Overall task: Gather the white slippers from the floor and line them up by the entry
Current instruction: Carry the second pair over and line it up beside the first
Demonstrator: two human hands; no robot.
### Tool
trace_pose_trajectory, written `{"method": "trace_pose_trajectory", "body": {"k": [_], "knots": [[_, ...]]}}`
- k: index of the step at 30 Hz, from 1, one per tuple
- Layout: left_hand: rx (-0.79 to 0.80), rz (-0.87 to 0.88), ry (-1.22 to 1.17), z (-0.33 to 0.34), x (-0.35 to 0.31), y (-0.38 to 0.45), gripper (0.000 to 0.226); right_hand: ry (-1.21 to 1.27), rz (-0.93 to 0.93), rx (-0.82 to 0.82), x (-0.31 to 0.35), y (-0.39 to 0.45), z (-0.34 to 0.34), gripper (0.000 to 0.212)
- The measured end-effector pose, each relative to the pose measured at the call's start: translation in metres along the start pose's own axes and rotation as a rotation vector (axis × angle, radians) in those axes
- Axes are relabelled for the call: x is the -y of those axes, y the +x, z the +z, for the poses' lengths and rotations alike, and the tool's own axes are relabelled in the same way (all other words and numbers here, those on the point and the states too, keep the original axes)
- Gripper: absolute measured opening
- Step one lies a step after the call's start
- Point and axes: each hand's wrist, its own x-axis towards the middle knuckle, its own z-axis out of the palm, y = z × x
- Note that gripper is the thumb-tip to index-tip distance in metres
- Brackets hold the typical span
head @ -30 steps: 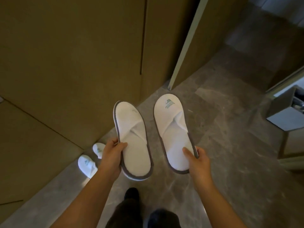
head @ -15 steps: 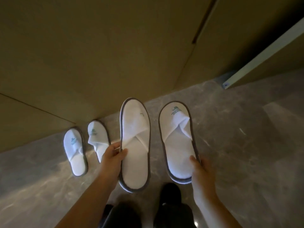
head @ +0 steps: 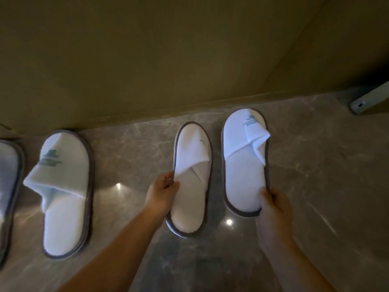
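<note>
So far left there's a slipper cut off by the frame, flat on the grey stone floor, and just right of it a second parked slipper with its toe up near the tan wall. Looks like those two are the row already started, toes all pointing at the wall.

Then a gap of bare floor, and the left hand pinching the left rim of a third slipper, about mid-length. Close beside that, the right hand is closed on the heel edge of the fourth slipper, thumb on the insole. Both are held toe-forward and parallel, I'd guess so they drop straight into line. Can't tell if they're touching the floor yet.

Nothing's blocking the spot. Only other thing is a pale door edge far right, well clear.
</note>
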Motion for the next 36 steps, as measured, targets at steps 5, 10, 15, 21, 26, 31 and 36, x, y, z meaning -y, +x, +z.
{"method": "trace_pose_trajectory", "body": {"k": [5,10,15,21,26,31,36], "knots": [[0.103,0.018,0.163,0.017,-0.017,0.002,0.046,0.075,0.040,0.090,-0.002,0.005,0.008,0.014],[0.286,0.027,0.054,0.002,-0.059,-0.030,0.037,0.169,0.106,0.294,0.006,-0.018,0.024,0.016],[0.149,0.027,-0.125,-0.036,-0.067,-0.028,0.034,0.131,0.073,0.559,0.016,-0.037,0.064,0.018],[-0.053,-0.018,0.004,-0.091,-0.017,-0.025,0.034,-0.432,-0.143,0.483,-0.007,-0.040,0.093,0.029],[-0.123,-0.074,0.125,-0.104,0.022,-0.005,0.037,-0.701,-0.227,0.329,-0.041,-0.033,0.110,0.062],[-0.127,-0.089,0.394,-0.102,0.033,0.007,0.070,-0.956,-0.346,0.363,-0.063,-0.037,0.119,0.070],[0.094,0.270,1.110,-0.111,0.054,-0.001,0.100,-1.145,-0.391,0.371,-0.076,-0.029,0.115,0.077]]}}
